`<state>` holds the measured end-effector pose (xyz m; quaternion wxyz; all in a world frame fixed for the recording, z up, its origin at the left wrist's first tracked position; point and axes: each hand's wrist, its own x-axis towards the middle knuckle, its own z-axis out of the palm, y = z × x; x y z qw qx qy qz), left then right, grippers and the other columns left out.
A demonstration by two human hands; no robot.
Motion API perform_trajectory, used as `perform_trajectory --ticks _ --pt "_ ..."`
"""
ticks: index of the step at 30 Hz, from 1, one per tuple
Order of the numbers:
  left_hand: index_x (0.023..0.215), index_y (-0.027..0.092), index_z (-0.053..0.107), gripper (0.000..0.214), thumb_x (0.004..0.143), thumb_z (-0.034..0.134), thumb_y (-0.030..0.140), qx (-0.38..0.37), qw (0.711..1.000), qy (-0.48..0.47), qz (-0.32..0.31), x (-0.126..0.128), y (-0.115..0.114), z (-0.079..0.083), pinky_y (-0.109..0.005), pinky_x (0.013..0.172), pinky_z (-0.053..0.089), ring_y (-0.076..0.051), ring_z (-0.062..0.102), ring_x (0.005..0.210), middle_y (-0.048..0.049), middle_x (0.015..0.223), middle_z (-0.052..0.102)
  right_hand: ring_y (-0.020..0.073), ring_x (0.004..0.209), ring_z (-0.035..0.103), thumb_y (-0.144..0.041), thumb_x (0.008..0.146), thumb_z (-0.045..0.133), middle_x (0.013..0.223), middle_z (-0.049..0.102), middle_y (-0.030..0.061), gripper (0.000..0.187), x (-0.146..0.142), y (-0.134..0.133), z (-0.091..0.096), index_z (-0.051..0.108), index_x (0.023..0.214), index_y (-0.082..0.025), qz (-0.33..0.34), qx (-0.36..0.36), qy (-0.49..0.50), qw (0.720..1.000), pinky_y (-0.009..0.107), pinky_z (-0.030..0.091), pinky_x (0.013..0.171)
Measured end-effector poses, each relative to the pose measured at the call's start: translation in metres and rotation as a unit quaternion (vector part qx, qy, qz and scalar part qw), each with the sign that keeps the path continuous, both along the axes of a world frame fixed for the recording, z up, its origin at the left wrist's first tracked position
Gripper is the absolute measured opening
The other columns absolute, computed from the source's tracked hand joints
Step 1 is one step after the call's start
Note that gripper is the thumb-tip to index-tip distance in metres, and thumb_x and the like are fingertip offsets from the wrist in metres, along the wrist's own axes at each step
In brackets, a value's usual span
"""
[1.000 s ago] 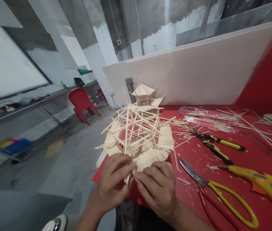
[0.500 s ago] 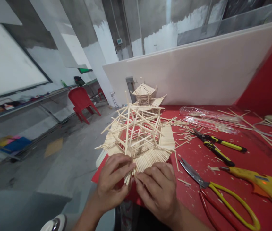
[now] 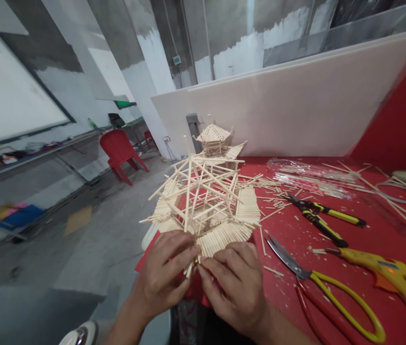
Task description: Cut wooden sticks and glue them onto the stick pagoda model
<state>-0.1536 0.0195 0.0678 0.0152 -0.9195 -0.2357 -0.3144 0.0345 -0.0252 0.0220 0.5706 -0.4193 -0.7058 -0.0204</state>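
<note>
A pavilion model [image 3: 210, 191] built of thin wooden sticks stands on the red tabletop in front of me, with an open lattice roof frame and stick-covered eaves. Both hands are at its near corner. My left hand [image 3: 169, 268] has its fingers curled and pinched on the corner sticks [image 3: 189, 269], left of the near eave. From the right, my right hand [image 3: 233, 282] pinches at the same corner, thumb and forefinger close to the stick ends. Its other fingers rest along the edge of the near eave [image 3: 220, 237]. The fingertips partly hide what they grip.
To the right lie scissors [image 3: 299, 268] with yellow and red handles, black-and-yellow pliers [image 3: 314, 215] and a yellow glue gun [image 3: 386, 268]. Loose sticks [image 3: 271, 196] and bagged sticks [image 3: 307, 179] lie behind. A smaller finished-looking pavilion [image 3: 214, 136] stands at the back, near a white board [image 3: 278, 110].
The whole view has shifted slightly. Both hands stay at the near corner, with the right thumb and forefinger a little nearer the left fingertips.
</note>
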Motion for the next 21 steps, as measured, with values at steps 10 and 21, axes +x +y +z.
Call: perform_trajectory --ticks 10,21 --pt "0.124 0.020 0.058 0.048 0.078 0.060 0.006 0.017 1.000 0.026 0.005 0.000 0.001 0.002 -0.044 0.087 0.051 -0.026 0.060 0.108 -0.0143 0.117 0.064 0.0171 0.075 0.053 -0.017 0.086 0.065 0.073 0.062 0.0005 0.007 0.000 0.000 0.001 0.068 0.092 -0.020 -0.001 -0.001 -0.005 1.000 0.036 0.035 0.072" --pt "0.127 0.023 0.056 0.048 0.082 0.060 0.008 0.020 0.999 0.031 0.008 -0.001 0.000 0.003 -0.044 0.085 0.052 -0.026 0.061 0.108 -0.0142 0.118 0.065 0.0173 0.075 0.057 -0.011 0.082 0.066 0.078 0.067 0.0038 0.017 0.021 -0.012 0.005 0.068 0.098 -0.015 0.014 0.036 0.001 0.999 0.036 0.043 0.071"
